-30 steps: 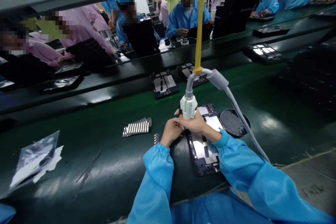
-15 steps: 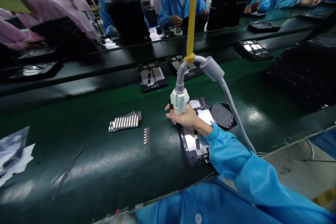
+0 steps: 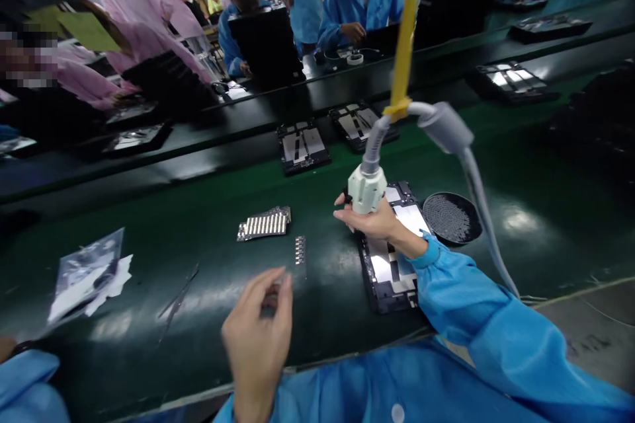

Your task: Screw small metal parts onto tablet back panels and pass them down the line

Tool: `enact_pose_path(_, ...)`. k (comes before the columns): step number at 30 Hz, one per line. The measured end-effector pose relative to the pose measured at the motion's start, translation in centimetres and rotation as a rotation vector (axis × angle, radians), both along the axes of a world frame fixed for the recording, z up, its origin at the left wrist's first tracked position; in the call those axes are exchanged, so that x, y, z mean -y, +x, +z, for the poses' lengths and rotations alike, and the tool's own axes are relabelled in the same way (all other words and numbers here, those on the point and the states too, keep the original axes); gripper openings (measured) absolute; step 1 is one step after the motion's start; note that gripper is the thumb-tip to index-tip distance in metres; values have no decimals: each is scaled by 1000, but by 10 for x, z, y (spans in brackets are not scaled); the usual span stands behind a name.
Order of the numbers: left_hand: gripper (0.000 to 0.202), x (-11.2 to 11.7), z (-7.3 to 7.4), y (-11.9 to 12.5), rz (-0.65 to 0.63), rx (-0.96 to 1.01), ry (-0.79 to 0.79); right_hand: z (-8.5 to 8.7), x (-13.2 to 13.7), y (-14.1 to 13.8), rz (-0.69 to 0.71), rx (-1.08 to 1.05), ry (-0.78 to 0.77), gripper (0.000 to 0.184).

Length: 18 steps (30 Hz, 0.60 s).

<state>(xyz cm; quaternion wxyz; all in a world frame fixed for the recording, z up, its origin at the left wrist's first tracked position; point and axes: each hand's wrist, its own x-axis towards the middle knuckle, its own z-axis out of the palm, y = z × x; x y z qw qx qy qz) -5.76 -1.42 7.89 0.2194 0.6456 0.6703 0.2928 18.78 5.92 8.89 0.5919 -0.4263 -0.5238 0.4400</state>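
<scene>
Green bench (image 3: 149, 344), dark and shiny. Black panel (image 3: 389, 264) flat on it, just beside round black dish (image 3: 451, 217). Right hand (image 3: 372, 221) clenched round white hanging tool (image 3: 367, 190), tip over panel's far end. Left hand (image 3: 258, 337) raised, fingers loosely curled, pinching something small; cannot tell what.

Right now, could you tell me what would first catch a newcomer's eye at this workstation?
Most striking is the pale hanging tool on its yellow cord, gripped by the right hand over the dark device frame on the green bench. The left hand is raised in the foreground, fingers pinched, near a small strip of parts. A round black dish sits just right of the frame.
</scene>
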Motion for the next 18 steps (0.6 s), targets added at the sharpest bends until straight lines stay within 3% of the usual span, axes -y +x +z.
enact_pose_path(4, 53, -36, -27, 28, 89, -224, -122, 17, 12, 7, -61, -20, 79, 24)
enact_pose_path(8, 38, -57, -42, 31, -56, -267, -142, 28, 28, 38, -121, 24, 106, 30)
enact_pose_path(13, 43, -72, -40, 19, -187, -64, -269, 26, 51, 97, -218, 59, 52, 34)
enact_pose_path(18, 56, -87, -22, 19, -292, 169, -520, 3, 54, 137, -382, -40, 42, 25)
